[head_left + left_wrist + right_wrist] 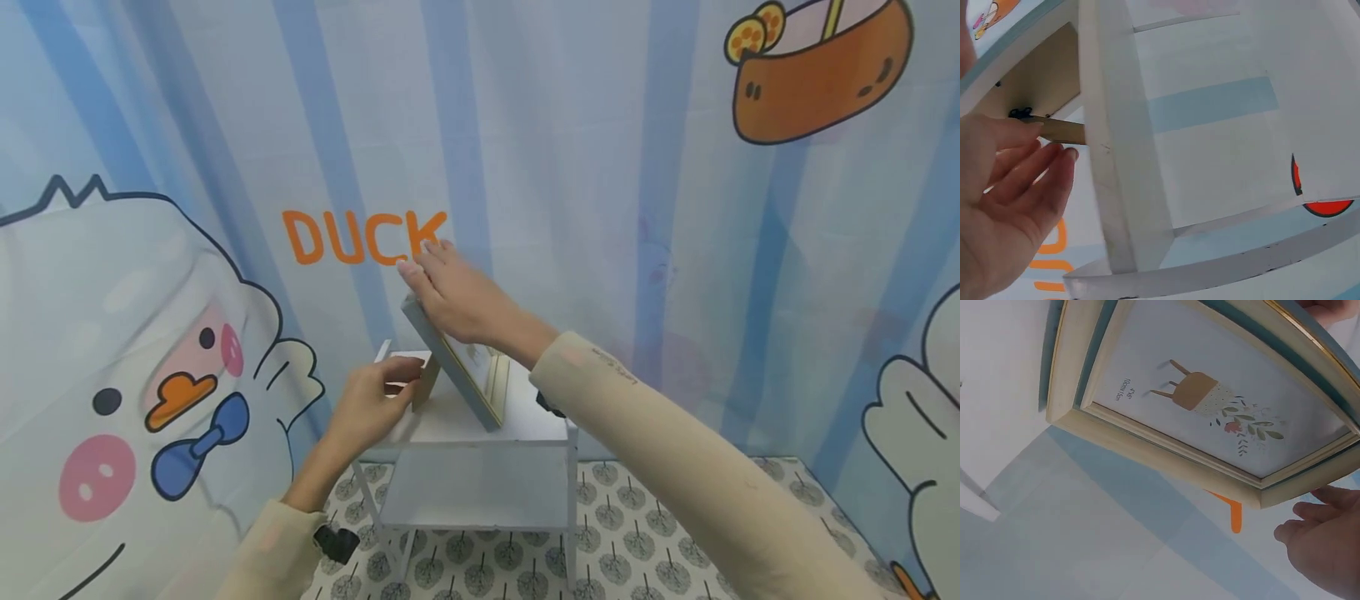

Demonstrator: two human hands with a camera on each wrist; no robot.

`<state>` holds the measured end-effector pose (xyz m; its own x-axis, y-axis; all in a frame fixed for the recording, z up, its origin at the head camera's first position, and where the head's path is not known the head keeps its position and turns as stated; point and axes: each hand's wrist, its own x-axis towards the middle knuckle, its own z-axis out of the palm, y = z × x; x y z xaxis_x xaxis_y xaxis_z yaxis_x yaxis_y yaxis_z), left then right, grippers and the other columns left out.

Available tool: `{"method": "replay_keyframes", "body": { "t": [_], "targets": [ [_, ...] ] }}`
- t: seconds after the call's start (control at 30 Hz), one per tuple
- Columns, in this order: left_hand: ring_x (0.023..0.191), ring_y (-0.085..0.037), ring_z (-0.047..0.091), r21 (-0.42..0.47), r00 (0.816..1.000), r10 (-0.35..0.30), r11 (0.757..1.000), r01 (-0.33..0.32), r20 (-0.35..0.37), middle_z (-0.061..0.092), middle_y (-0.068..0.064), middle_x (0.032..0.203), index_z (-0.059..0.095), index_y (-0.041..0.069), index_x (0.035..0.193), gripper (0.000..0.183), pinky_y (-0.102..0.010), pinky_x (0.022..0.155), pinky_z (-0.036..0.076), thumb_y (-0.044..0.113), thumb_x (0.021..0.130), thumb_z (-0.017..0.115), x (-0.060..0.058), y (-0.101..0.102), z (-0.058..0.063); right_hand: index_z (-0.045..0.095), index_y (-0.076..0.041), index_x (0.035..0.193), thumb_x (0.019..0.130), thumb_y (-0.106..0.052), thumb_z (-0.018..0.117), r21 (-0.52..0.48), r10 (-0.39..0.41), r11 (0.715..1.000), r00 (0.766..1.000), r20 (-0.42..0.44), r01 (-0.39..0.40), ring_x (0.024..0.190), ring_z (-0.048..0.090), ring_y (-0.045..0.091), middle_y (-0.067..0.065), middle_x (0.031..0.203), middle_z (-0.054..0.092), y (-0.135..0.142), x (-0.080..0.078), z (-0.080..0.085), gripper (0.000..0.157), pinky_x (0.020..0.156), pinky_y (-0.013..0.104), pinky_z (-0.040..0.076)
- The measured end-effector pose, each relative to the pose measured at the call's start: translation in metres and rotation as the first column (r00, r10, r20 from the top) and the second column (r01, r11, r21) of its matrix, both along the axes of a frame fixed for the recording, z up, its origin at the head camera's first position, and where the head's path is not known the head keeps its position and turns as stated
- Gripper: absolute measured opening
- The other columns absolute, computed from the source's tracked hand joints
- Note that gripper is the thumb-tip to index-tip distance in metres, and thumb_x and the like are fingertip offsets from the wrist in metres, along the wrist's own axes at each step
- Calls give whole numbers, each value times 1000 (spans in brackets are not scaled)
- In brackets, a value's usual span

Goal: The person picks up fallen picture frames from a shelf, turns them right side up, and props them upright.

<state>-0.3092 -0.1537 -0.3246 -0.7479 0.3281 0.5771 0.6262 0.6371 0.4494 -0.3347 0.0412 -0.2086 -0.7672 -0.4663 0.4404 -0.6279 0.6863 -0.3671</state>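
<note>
A picture frame (pixel 457 364) leans back on a small white table (pixel 536 421), its back support leg (pixel 425 383) swung out. My left hand (pixel 375 404) is behind it, pinching the support leg between thumb and fingers; in the left wrist view that leg (pixel 1063 130) juts out past the fingertips. My right hand (pixel 468 300) rests at the frame's top edge with its fingers extended. In the right wrist view the picture frame (pixel 1160 459) has a cream and blue-green border around a print of a plant in a brown pot, and the right hand (pixel 1329 544) touches one end.
Below the tabletop the table has a lower shelf (pixel 480 487). It stands on a floor covering (pixel 615 508) patterned with round trees. A striped curtain (pixel 570 167) with cartoon ducks and orange lettering hangs close behind and around.
</note>
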Motion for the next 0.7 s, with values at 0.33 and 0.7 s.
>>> {"method": "replay_keyframes", "body": {
  "t": [0.33,0.7],
  "targets": [
    [106,-32,78,101,999,-43,994,45,-20,79,-17,115,75,2,122,30,-43,89,66,14,95,79,25,4,13,62,-3,134,112,-53,34,-292,-150,927,946,287,235,110,64,30,18,123,67,26,-16,-15,61,97,46,56],
    [89,-23,82,166,998,28,985,-38,62,83,-11,105,79,7,118,39,-32,75,67,36,92,83,41,20,15,43,-1,157,112,-56,27,-302,-126,911,887,443,280,144,52,38,21,150,56,30,-24,-28,73,123,54,43]
  ]
}}
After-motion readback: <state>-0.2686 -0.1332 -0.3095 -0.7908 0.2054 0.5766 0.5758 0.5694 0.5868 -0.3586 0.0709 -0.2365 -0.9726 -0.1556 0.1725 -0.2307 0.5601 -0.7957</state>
